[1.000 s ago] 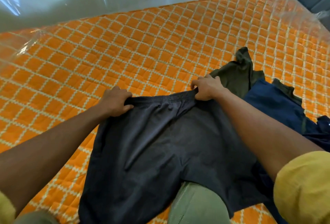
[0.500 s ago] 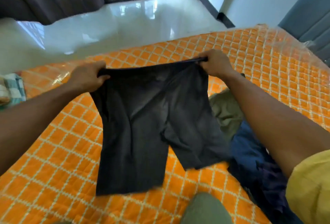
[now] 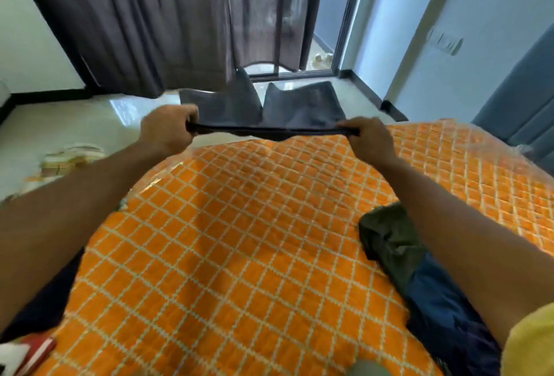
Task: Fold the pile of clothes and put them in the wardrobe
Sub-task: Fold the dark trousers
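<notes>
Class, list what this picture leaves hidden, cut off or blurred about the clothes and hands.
Head view:
- shorts: motion-blurred, legs pointing away; front or back unclear.
- left hand, right hand: fingertips hidden, curled round the waistband.
- green garment, blue garment: crumpled, partly behind the right arm; type unclear.
- red-and-white thing: cut off at the bottom-left corner.

The orange quilted bed (image 3: 239, 240) (white lattice stitching) carries an olive garment (image 3: 389, 240) at three o'clock, a navy garment (image 3: 443, 315) seemingly overlapping it at five.
</notes>
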